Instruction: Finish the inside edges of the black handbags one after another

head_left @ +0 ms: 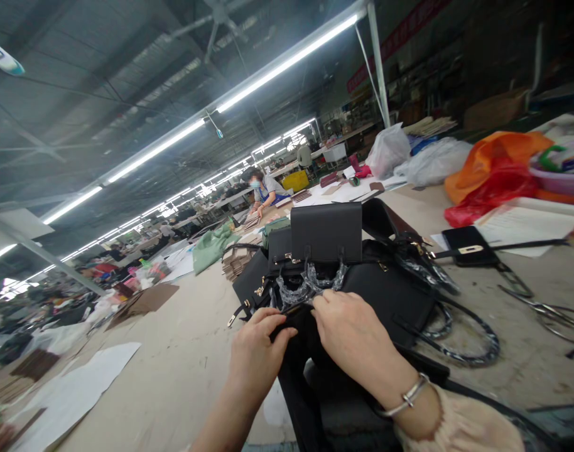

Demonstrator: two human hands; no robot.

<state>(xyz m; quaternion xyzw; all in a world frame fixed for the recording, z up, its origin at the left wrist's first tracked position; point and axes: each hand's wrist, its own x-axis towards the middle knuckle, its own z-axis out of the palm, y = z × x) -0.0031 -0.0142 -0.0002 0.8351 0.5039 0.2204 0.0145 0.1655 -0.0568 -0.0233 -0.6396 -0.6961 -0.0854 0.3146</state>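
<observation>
A black handbag (331, 402) is tilted in front of me, its upper edge held between my two hands. My left hand (257, 344) pinches the left part of that edge with thumb and forefinger. On the right part of it, my right hand (355, 336) has its fingers curled over the rim; a silver bangle circles that wrist, and its fingertips are partly hidden. Just beyond lies a pile of black handbags (327, 231) with gold-coloured clasps. Several handles (291, 292) there are wrapped in clear plastic film.
On the worktable (183, 364), scissors (553, 314) and a black phone-like slab (468, 245) lie right. White paper (84, 395) lies left. An orange bag (497, 160) and a red plastic bag (494, 191) sit back right. A co-worker (268, 188) works farther along.
</observation>
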